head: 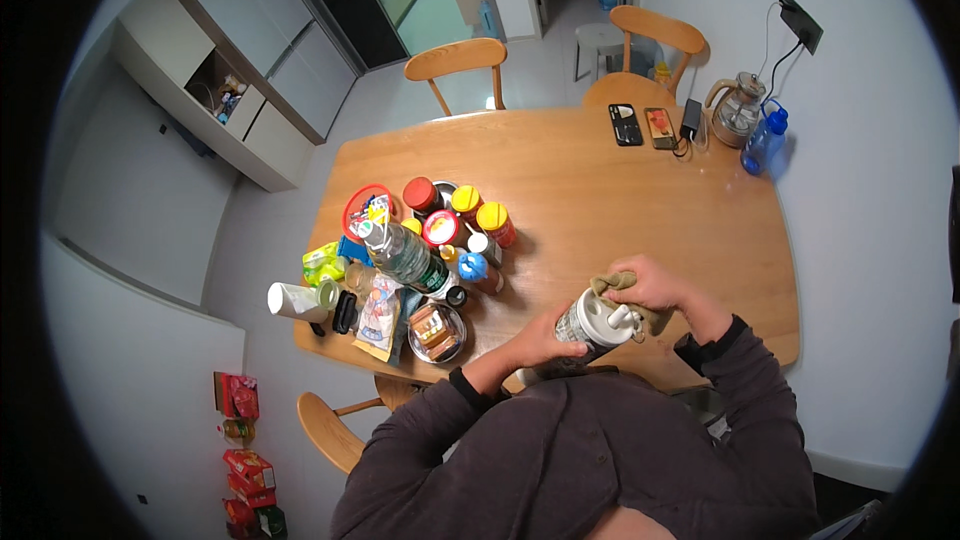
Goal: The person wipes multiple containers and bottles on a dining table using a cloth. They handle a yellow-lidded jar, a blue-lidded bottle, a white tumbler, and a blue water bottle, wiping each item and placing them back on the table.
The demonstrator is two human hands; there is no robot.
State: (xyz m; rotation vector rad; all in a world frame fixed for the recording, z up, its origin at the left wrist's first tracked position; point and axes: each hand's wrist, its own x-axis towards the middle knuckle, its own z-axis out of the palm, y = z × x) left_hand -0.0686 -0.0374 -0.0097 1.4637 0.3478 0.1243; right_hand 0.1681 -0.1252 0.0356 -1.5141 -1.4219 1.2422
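A large patterned tumbler [592,326] with a white lid and a short white spout is tilted close to my chest, over the table's near edge. My left hand [544,334] wraps around its side, thumb towards me. In my right hand [646,283] is a bunched olive-brown cloth [616,282], pressed against the far rim of the lid. Part of the cloth hangs down past the lid's right side. A small metal ring shows at the lid's right edge. The tumbler's lower part is partly hidden by my left hand and my jacket.
Left on the wooden table [600,202] stand a large water bottle [409,259], yellow-lidded jars [495,217], a round tin of packaged snacks [436,334] and a red-rimmed basket [349,221]. Phones [625,125], a glass kettle [739,112] and a blue bottle [765,139] occupy the far right.
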